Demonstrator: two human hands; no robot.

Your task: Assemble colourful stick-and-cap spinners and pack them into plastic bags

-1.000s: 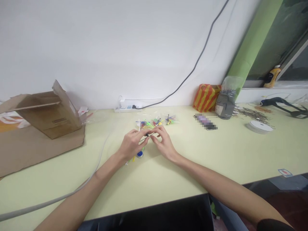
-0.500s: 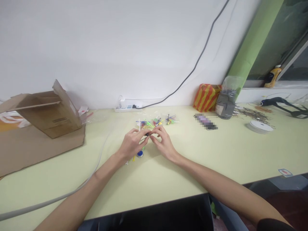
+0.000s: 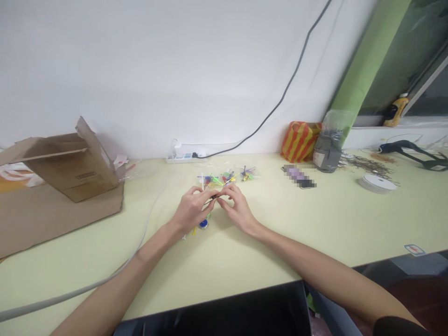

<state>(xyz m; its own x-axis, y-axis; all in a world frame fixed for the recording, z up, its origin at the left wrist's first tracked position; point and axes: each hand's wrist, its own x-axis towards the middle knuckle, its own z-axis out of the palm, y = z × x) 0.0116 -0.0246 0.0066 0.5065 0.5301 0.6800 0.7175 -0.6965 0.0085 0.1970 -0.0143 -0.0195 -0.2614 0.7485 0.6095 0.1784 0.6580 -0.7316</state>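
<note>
Over the middle of the pale table, my left hand (image 3: pixel 192 208) and my right hand (image 3: pixel 239 211) meet at the fingertips. Both are closed in a pinch on a small dark piece (image 3: pixel 213 198) with a thin dark rod; the fingers cover most of it, so its kind does not show. Just below my left hand lies a round part with a blue centre (image 3: pixel 203 224), near a small yellow piece (image 3: pixel 194 231). Beyond the fingers, small coloured plastic parts (image 3: pixel 229 177) lie in clear bags.
An open cardboard box (image 3: pixel 80 172) stands at left on flat cardboard. A power strip (image 3: pixel 185 158) sits against the wall. To the right are a pixelated phone-like object (image 3: pixel 299 177), a striped bag (image 3: pixel 299 142), a dark jar (image 3: pixel 328 151) and a white spool (image 3: pixel 378 183). A grey cable (image 3: pixel 105 279) crosses the left side.
The dark piece has turned slightly between my fingertips, and less of it shows. My arms and the things on the table stay where they were.
</note>
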